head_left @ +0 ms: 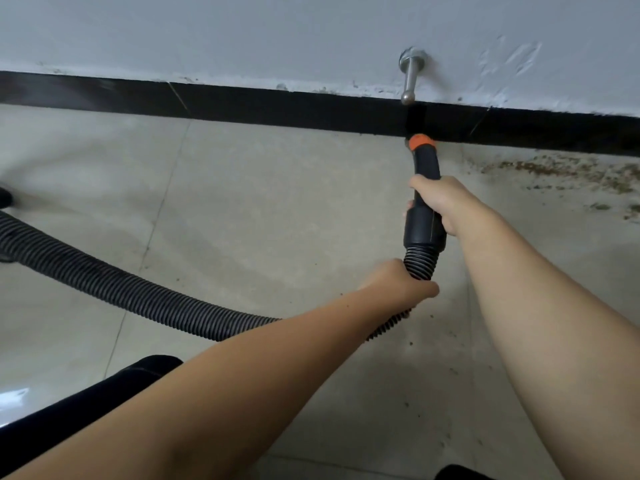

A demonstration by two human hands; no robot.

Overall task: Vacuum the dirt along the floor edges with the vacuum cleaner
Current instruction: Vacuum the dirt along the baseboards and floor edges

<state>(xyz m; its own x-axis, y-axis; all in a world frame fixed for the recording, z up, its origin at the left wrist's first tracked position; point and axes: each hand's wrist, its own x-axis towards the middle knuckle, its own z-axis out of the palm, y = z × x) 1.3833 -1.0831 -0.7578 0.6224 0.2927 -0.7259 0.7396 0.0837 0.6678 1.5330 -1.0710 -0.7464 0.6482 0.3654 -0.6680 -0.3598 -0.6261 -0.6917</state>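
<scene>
**Edge Vacuuming: Nozzle at Baseboard**

Pale floor tiles (277,202) meet a black baseboard (277,105) under a grey-white wall (242,29). A metal doorstop (410,77) projects from the wall directly above the work point.

**Current state**

- The right hand (440,202) is clamped around the black wand (424,202), fingers wrapped behind it.
- The left hand (401,282) is curled around the ribbed hose (121,282) just below the wand cuff.
- The orange collar (420,142) and the dark nozzle tip beyond it sit at the floor edge, against the baseboard. Tip contact with the floor cannot be confirmed, as black blends into black.
- The hose trails left across the tiles and leaves the view.
- Brown dirt (554,169) lies along the edge to the right of the nozzle, thinning into scattered specks toward the person. The edge to the left looks largely clean.

**Recommended procedure (judgement)**

1. Keep the tip low in the floor-baseboard corner.
2. Draw the nozzle slowly rightward through the dirt band; a fast pass is likely to scatter loose grains.
3. Use the left hand to feed slack, so the hose does not drag the wand off line.
4. Keep the wand clear of the doorstop when lifting.
5. Finish with a pass over the outlying specks away from the wall.
</scene>
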